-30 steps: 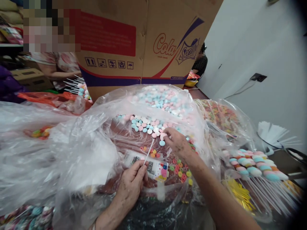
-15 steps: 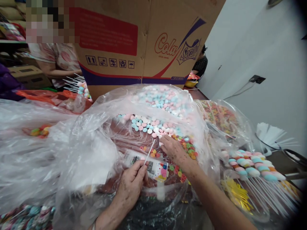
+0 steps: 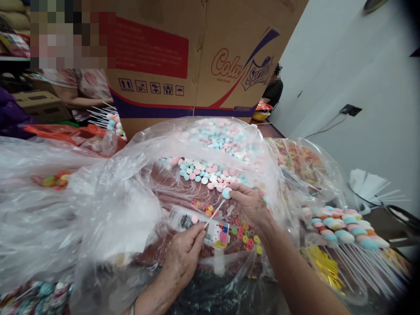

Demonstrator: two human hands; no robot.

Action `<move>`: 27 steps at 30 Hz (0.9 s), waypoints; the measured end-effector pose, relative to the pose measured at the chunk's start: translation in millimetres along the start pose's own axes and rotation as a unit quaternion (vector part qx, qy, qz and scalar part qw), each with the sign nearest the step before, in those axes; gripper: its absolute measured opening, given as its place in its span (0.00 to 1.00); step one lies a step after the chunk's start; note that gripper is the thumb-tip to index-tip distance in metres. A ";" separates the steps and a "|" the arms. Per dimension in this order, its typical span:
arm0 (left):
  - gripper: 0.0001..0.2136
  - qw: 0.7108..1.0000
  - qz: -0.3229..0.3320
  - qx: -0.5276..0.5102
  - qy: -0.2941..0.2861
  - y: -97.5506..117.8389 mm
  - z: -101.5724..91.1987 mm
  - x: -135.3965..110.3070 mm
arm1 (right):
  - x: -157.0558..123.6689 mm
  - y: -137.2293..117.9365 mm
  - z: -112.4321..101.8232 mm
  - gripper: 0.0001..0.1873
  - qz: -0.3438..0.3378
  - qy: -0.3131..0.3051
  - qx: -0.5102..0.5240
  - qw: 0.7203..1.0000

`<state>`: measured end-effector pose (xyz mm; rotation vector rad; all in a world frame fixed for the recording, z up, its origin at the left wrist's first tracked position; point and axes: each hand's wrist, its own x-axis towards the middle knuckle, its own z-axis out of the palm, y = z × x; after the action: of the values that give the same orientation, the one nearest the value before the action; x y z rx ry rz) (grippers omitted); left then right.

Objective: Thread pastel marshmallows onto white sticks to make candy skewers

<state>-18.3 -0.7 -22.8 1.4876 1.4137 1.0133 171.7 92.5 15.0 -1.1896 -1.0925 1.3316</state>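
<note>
My left hand [image 3: 185, 256] pinches a thin white stick [image 3: 215, 213] that points up and to the right. My right hand [image 3: 251, 204] pinches a pale blue round candy [image 3: 226, 193] at the stick's tip. Both hands work over an open clear plastic bag [image 3: 138, 175] holding a heap of pink, blue and white round candies [image 3: 210, 173]. Small coloured ring candies [image 3: 244, 234] and a printed label [image 3: 213, 229] lie under my hands.
A large cardboard box [image 3: 197, 61] stands behind the bag. Finished candy skewers [image 3: 348, 229] and gold twist ties [image 3: 323, 264] lie to the right, with white sticks [image 3: 372, 186] beyond. Another person [image 3: 78, 87] sits at the back left near more skewers [image 3: 110, 119].
My right hand picked a blue candy from the heap and brought it to the stick's tip. My left hand tilted the stick further right.
</note>
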 end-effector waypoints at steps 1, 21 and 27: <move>0.16 1.000 0.004 0.004 -0.001 -0.8 1.1 0.2 | -2.4 -3.0 1.7 0.13 0.015 -0.004 0.035 0.999; 0.17 0.998 0.018 0.057 0.002 -4.1 2.6 2.3 | -14.0 -0.5 8.8 0.14 -0.010 0.003 0.042 0.999; 0.18 0.998 0.014 0.058 -0.008 -3.2 2.2 2.1 | -14.6 7.9 3.0 0.14 -0.062 -0.005 -0.064 0.996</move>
<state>-17.3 1.3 -26.5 1.6003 1.4660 0.9479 168.0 77.2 8.8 -1.1886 -1.2543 1.1873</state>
